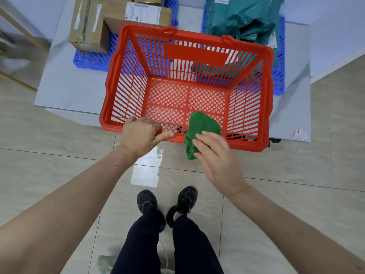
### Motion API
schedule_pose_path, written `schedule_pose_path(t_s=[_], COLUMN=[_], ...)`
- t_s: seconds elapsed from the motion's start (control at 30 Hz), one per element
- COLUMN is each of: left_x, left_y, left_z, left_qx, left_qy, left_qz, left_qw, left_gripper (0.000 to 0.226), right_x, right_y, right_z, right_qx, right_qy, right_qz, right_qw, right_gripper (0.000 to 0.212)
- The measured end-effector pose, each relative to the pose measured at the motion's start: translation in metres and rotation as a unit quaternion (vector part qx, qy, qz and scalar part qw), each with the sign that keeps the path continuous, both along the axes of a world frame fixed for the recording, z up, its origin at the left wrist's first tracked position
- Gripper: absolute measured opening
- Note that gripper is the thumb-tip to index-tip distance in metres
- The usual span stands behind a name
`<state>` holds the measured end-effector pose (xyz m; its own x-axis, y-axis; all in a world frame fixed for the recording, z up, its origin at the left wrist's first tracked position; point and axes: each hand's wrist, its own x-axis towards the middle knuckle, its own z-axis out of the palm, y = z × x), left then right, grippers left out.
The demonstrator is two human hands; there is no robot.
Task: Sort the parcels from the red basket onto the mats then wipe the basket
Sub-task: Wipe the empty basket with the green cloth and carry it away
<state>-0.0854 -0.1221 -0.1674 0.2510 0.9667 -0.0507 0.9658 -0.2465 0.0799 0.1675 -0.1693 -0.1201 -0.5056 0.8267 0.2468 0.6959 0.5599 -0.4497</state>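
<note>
The red basket [110, 80] is held tilted toward me over the front edge of a low grey platform, and nothing but a cloth is inside it. My left hand [141, 133] grips the basket's near rim. My right hand [215, 155] holds a crumpled green cloth [201, 127] that hangs over the near rim into the basket. Brown cardboard boxes [118, 18] sit on the blue mat [88, 59] at the back left. Teal plastic mailer bags [241, 16] lie on the blue mat [279, 76] at the back right.
The grey platform [65, 86] carries both mats and ends just in front of my feet. Glossy beige floor tiles [59, 159] lie around me. A wooden frame [17, 26] stands at the far left. A torn red-and-white sticker [299, 133] marks the platform's right corner.
</note>
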Motion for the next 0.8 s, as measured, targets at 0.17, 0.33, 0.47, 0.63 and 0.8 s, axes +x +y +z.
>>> schedule_pose_path(t_s=[0.17,0.33,0.47,0.63,0.8], left_x=[-0.003,-0.004,-0.005,-0.005,-0.006], left_y=[-0.001,0.0,0.001,0.001,-0.003], left_z=[-0.002,-0.001,-0.002,-0.003,-0.005], left_qx=[0.017,0.01,0.016,0.024,0.04], left_qy=[0.005,-0.007,-0.011,-0.006,-0.009], left_qz=[-0.016,-0.022,-0.023,-0.034,-0.038], left_qw=[1.0,1.0,1.0,0.999,0.998], left_gripper=[0.078,0.08,0.082,0.076,0.073], right_x=[-0.006,-0.016,-0.02,-0.022,-0.028], right_y=[-0.016,0.03,0.053,0.012,-0.014], right_z=[-0.023,-0.017,0.003,-0.007,-0.033], right_qx=[0.068,0.02,-0.013,-0.008,-0.045], right_qy=[-0.039,0.045,0.145,0.103,-0.048], right_qz=[0.022,-0.223,-0.26,-0.091,-0.119], right_qw=[0.997,0.974,0.954,0.991,0.991], right_gripper=[0.021,0.026,0.03,0.03,0.046])
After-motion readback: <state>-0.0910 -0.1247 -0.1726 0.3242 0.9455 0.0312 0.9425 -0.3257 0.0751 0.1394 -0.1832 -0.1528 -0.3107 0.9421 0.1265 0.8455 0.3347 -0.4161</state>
